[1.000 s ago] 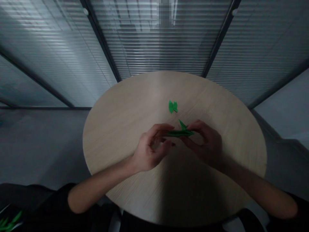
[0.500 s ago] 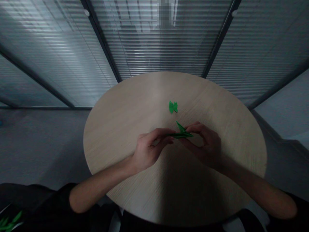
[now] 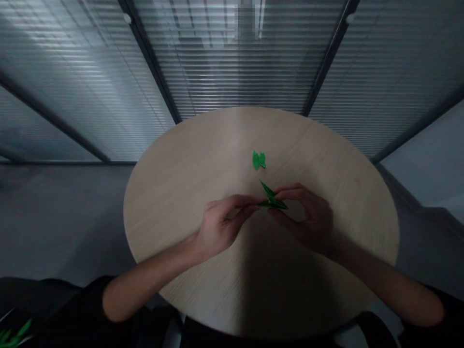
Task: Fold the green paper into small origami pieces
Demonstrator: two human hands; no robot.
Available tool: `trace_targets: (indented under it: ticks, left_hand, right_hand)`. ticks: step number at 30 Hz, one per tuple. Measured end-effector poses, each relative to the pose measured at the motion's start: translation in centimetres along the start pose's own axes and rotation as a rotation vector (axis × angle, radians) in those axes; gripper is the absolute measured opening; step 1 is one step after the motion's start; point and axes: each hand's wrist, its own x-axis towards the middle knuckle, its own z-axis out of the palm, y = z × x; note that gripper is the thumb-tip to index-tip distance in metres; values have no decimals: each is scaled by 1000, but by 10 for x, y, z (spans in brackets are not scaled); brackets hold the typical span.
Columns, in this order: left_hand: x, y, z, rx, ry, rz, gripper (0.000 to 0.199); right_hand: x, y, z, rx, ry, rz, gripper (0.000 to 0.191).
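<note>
Between my two hands is a folded piece of green paper (image 3: 271, 199), with one pointed flap sticking up and away from me. My left hand (image 3: 226, 220) pinches its left end between thumb and fingers. On the other side, my right hand (image 3: 306, 212) is closed around the right part, thumb below and fingertips at the base of the raised flap. The finer folds are too dark and small to make out. Beyond the hands a small green butterfly-shaped paper piece (image 3: 258, 160) lies on the table.
The round wooden table (image 3: 174, 169) stands in front of me, close to a glass partition with blinds (image 3: 239, 77). Green leaves (image 3: 16, 333) show at the lower left corner. Grey floor (image 3: 72, 212) lies to the left of the table.
The folded paper has turned slightly between my fingers: its raised flap leans further left and looks longer, and less paper shows at my left fingertips. Both hands stay nearly in place.
</note>
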Motion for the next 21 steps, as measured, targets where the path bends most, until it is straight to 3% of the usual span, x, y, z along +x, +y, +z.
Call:
trace_targets:
  ticks: [21]
  left_hand:
    - [6,0,2,26,-1,190,10]
  right_hand:
    - [0,-2,0,40,-43,-72,18]
